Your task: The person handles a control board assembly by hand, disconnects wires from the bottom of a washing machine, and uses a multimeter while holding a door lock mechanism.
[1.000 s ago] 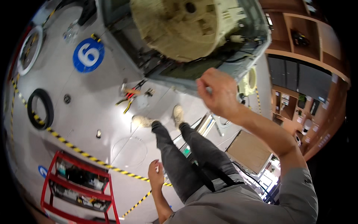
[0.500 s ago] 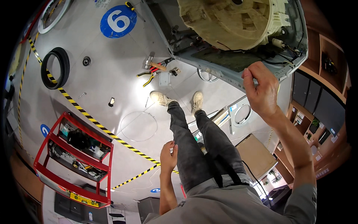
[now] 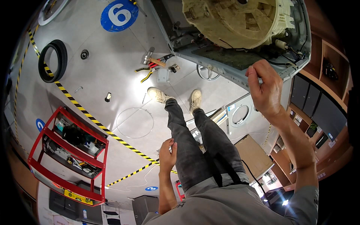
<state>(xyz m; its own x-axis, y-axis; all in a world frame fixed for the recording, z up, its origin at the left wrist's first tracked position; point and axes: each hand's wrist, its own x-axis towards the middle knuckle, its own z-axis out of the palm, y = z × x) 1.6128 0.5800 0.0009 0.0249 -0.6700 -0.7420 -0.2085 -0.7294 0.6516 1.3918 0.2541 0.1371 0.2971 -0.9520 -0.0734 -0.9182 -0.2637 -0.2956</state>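
Observation:
A washing machine cabinet [image 3: 231,77], its side open, takes up the upper right, with a large yellowed plastic tub [image 3: 228,22] and loose wiring inside. My right hand [image 3: 267,88] is closed over the cabinet's near metal edge, fingers curled at the rim and thumb toward it. Low beside my left thigh hangs my left hand [image 3: 167,154], its fingers curled in; what they hold, if anything, cannot be made out. On the floor before my feet lie a hammer [image 3: 154,61], yellow-and-black-handled pliers [image 3: 146,77] and a small grey plate [image 3: 163,75].
A black rubber door gasket [image 3: 62,62] lies at the left near striped floor tape [image 3: 84,111]. A red tool cart [image 3: 71,154] stands lower left. A wire ring [image 3: 135,123], a pulley wheel [image 3: 207,72], a panel with a round opening [image 3: 239,114] and a brown board [image 3: 254,157] surround my legs.
The floor things and the cart have shifted slightly left and up in the view. My right hand stays at the cabinet edge; my left hand remains low by my thigh.

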